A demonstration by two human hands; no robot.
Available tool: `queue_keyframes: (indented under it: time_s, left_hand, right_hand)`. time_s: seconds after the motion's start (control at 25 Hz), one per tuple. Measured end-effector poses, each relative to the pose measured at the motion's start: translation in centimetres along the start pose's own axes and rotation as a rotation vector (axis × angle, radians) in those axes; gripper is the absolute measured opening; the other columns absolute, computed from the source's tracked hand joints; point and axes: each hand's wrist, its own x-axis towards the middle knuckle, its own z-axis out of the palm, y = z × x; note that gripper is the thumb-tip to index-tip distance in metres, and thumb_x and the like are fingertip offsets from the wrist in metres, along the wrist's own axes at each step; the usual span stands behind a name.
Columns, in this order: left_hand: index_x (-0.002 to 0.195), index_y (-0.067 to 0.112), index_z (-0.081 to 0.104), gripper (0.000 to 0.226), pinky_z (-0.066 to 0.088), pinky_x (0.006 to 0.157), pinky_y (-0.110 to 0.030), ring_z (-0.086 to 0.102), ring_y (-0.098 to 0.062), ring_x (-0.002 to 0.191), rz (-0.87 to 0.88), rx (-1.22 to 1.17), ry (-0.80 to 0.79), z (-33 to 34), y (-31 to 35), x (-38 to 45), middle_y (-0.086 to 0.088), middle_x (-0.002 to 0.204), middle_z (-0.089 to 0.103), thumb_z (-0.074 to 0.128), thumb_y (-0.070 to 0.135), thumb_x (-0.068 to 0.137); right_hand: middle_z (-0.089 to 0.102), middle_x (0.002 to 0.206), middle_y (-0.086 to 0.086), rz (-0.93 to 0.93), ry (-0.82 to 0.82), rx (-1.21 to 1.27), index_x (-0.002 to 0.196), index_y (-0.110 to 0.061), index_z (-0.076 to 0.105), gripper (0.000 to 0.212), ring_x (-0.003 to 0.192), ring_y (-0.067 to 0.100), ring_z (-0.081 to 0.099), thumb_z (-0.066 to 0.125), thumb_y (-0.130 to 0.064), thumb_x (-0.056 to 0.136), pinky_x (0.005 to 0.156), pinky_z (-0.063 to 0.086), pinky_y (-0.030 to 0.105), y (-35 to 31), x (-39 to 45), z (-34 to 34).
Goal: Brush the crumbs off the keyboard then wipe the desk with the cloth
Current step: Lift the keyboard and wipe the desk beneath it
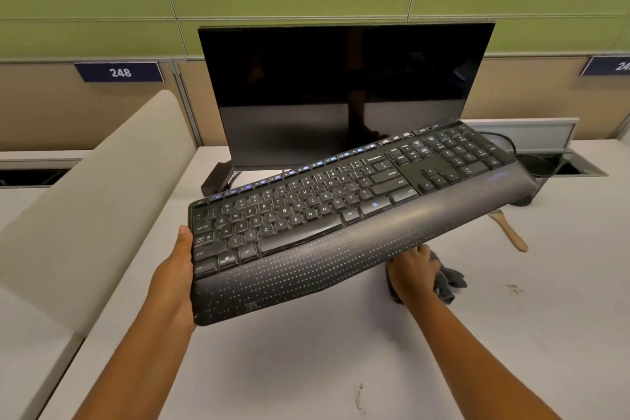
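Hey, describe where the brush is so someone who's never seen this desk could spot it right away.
Start at the dark monitor at the back of the white desk. Follow the lifted keyboard to its right end; just beneath it lies the brush. Its pale wooden handle stands out from the crumpled grey cloth nearby.

White desk with faint smudges, grey cloth bunched on it at right, wooden-handled brush beyond, dark monitor standing at the back
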Motion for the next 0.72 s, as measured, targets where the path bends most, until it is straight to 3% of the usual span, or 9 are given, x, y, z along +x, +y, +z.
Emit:
queue_keyframes:
  time_s: [0.16, 0.28, 0.44, 0.72]
  left_hand:
    - [0.082, 0.022, 0.063, 0.043, 0.050, 0.065, -0.038, 0.063, -0.030, 0.075, -0.017, 0.014, 0.016, 0.2, -0.6, 0.1, -0.008, 0.083, 0.067, 0.045, 0.061, 0.085]
    - [0.080, 0.023, 0.063, 0.042, 0.048, 0.064, -0.037, 0.062, -0.029, 0.073, -0.021, 0.013, 0.012, 0.6, -1.1, 0.0, -0.007, 0.081, 0.067, 0.045, 0.060, 0.086]
    - [0.081, 0.024, 0.062, 0.042, 0.048, 0.065, -0.037, 0.062, -0.029, 0.073, -0.026, 0.006, 0.025, 1.0, -1.1, -0.2, -0.007, 0.082, 0.066, 0.044, 0.061, 0.086]
    - [0.080, 0.025, 0.061, 0.040, 0.048, 0.064, -0.036, 0.061, -0.027, 0.072, 0.011, 0.009, 0.053, 2.4, -0.4, -0.9, -0.006, 0.082, 0.065, 0.045, 0.061, 0.085]
  right_hand:
    - [0.048, 0.134, 0.013, -0.038, -0.093, 0.127, 0.124, -0.010, 0.052, 0.033, 0.125, 0.032, 0.040, 0.040, -0.025, 0.097, 0.107, 0.031, 0.046, 1.0, 2.1, -1.8]
    - [0.047, 0.138, 0.004, -0.148, -0.004, 0.027, 0.126, -0.024, 0.059, 0.033, 0.126, 0.031, 0.039, 0.048, -0.032, 0.095, 0.101, 0.035, 0.044, 3.6, 0.5, -1.2]
    - [0.043, 0.140, 0.002, -0.028, 0.057, -0.054, 0.129, -0.037, 0.055, 0.034, 0.120, 0.030, 0.040, 0.045, -0.034, 0.096, 0.092, 0.036, 0.042, 6.4, -1.2, 0.0]
    - [0.037, 0.139, 0.005, 0.022, 0.024, -0.078, 0.134, -0.033, 0.048, 0.037, 0.124, 0.032, 0.034, 0.046, -0.032, 0.097, 0.101, 0.033, 0.049, 5.4, 3.5, -0.6]
